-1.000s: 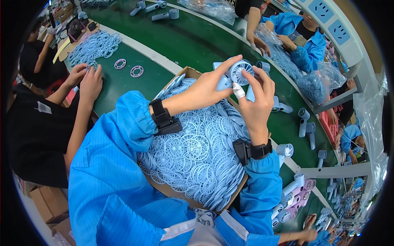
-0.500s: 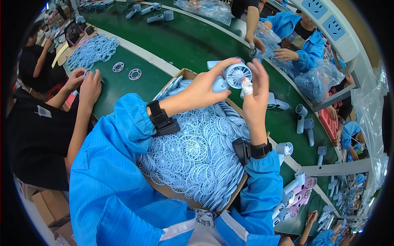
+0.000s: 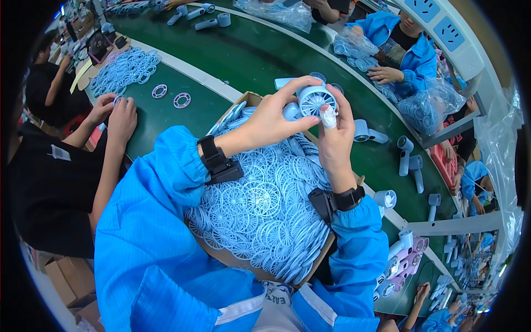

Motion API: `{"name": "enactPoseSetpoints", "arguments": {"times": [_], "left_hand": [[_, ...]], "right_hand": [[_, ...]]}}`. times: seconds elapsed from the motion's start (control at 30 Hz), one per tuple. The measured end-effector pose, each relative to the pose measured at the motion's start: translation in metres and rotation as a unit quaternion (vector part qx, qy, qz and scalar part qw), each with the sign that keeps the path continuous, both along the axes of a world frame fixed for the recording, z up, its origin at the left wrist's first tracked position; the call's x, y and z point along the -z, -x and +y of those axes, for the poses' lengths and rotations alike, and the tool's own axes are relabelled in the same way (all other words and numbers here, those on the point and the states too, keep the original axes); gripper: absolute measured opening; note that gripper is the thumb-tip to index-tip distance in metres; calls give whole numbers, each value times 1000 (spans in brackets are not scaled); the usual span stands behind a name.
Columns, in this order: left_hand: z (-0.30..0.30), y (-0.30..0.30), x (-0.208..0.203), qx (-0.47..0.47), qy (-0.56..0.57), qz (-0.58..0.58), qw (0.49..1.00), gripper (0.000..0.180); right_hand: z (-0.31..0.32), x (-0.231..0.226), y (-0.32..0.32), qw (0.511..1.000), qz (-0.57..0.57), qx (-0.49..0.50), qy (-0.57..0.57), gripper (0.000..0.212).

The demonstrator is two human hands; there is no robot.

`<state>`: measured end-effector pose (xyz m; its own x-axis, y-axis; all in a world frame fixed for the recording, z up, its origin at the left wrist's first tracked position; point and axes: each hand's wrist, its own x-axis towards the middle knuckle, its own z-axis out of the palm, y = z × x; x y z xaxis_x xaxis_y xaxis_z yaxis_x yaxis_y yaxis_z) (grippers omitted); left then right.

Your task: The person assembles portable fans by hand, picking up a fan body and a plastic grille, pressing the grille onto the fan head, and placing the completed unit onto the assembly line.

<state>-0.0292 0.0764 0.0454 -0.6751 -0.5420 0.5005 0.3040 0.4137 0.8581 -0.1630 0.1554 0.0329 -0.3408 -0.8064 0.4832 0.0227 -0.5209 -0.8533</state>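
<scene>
My left hand (image 3: 278, 115) is wrapped around a light blue handheld fan (image 3: 315, 99), above the far side of a cardboard box. The fan's round spoked front faces up toward me. My right hand (image 3: 338, 138) closes on the rim of the fan head from the right, its white-wrapped thumb (image 3: 328, 117) pressed on the front and its fingers curled behind. Below both hands, the box (image 3: 250, 100) is heaped with light blue spoked fan grilles (image 3: 260, 199).
A green conveyor belt (image 3: 260, 61) curves past the box, carrying loose handheld fans (image 3: 410, 160). Blue and pink fans (image 3: 406, 257) are stacked at right. On the left, a co-worker's hands (image 3: 119, 119) work near blue rings (image 3: 126, 69) and two pink rings (image 3: 181, 100). A metal frame (image 3: 453, 226) stands right.
My right hand's fingers, blurred and raised before, have come down around the fan head. The fan has shifted slightly left. Across the belt, another person's reaching hand has drawn back.
</scene>
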Motion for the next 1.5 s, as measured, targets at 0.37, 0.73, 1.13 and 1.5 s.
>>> {"name": "enactPoseSetpoints", "arguments": {"times": [0.37, 0.73, 1.13, 1.5], "left_hand": [[-4, 1, 2, 15, 36, -58, 998, 62], [-2, -6, -5, 28, -20, -124, 992, 44], [3, -5, -4, 9, 209, -156, 965, 61], [-9, 4, 11, 10, -34, -112, 993, 70]], "right_hand": [[0, -1, 8, 987, -139, -61, -51, 40], [-3, 4, 11, 994, -75, -67, -35, 51], [3, 2, 17, 996, -15, -87, -17, 33], [-8, 11, 3, 993, -29, -16, -111, 39]]}}
